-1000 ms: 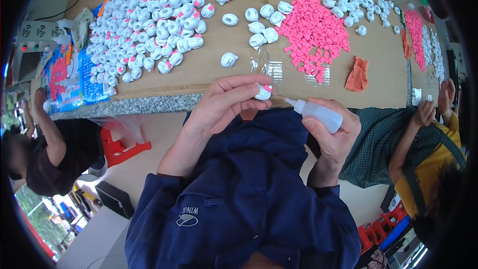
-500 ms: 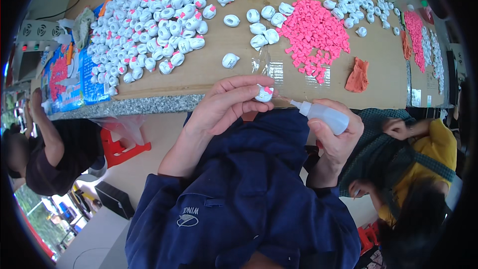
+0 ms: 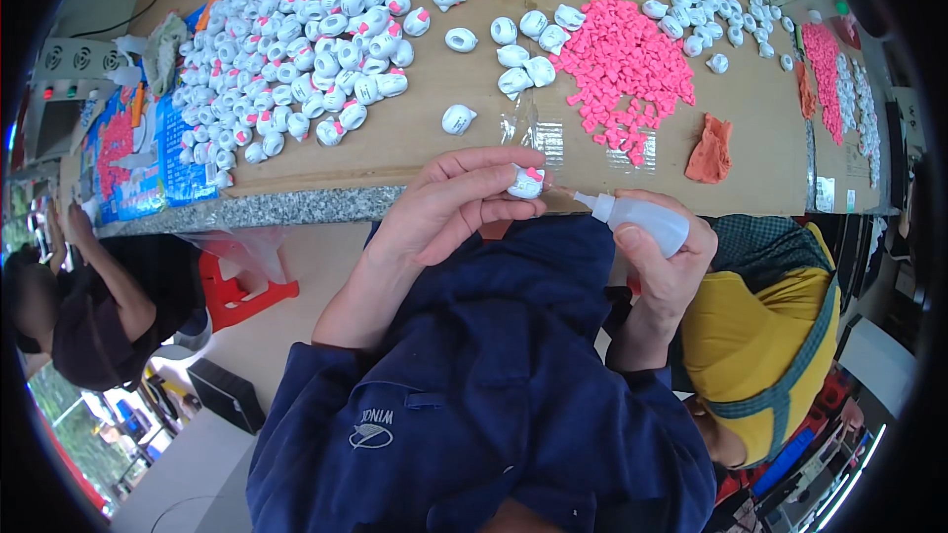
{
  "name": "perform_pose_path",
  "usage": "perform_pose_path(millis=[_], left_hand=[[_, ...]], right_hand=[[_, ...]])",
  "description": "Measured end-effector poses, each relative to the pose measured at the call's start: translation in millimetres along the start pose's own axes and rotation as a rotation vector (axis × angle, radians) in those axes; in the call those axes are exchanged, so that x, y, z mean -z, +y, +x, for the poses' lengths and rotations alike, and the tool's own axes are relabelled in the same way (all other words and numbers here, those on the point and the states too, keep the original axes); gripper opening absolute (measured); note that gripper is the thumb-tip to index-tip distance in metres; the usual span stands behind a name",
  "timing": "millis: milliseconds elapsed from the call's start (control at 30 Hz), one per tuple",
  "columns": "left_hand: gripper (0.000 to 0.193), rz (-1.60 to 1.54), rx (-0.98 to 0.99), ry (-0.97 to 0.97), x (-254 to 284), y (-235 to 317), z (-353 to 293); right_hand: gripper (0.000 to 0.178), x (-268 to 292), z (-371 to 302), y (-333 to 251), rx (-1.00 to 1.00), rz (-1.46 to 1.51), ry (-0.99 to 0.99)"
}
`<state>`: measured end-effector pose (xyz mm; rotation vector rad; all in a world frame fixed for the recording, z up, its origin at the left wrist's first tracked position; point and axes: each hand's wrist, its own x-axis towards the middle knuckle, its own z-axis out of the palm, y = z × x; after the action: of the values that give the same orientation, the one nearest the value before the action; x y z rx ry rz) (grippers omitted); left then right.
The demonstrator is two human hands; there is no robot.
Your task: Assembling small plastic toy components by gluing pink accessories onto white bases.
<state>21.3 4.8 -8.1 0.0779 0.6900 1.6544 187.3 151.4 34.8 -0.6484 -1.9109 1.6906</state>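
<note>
Head view: where's the white piece (image 3: 525, 184)?

Pinched in the left hand (image 3: 449, 205), near the table edge (image 3: 316, 203); the right hand (image 3: 670, 255) grips a squeeze bottle (image 3: 650, 222), nozzle (image 3: 589, 201) just beside it.

Doing it well?

Steady wrists, light squeeze, I'd judge.

Changed?

Since a second ago, the co-worker in yellow (image 3: 750, 336) has shifted posture.

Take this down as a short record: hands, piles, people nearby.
Left hand: holds a white piece with pink on it
Right hand: holds a translucent squeeze bottle, nozzle toward the white piece
Pink pile: small parts on cardboard
White heap: left of the pink pile, some pieces bearing pink
Co-workers: one in a dark top at left, one in a yellow top at right
</note>
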Motion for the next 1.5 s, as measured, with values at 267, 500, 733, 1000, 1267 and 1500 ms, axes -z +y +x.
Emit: perform_pose_path(millis=[267, 500, 733, 1000, 1267, 1500], left_hand=[[0.032, 0.020, 0.017, 0.017, 0, 0, -1], [0.032, 0.010, 0.016, 0.007, -2, 1, -1], [0.031, 0.007, 0.012, -0.003, 0, 0, -1], [0.028, -0.024, -0.024, 0.013, -2, -1, -2], [0.029, -0.034, -0.004, 0.057, -10, 3, -3], [0.032, -0.031, -0.052, 0.009, -12, -3, -5]], right_hand=[[0.023, -1, 2, 0, -0.012, -0.002, -0.001], [0.022, -3, 2, 4, 0.015, 0.024, 0.033], [0.023, 0, 4, 2, 0.026, 0.009, 0.011], [0.027, 10, 4, 3, -0.041, 0.097, 0.125], [0.027, 4, 5, 11, -0.035, 0.215, 0.186], [0.041, -20, 12, 18, -0.200, 0.502, -0.008]])
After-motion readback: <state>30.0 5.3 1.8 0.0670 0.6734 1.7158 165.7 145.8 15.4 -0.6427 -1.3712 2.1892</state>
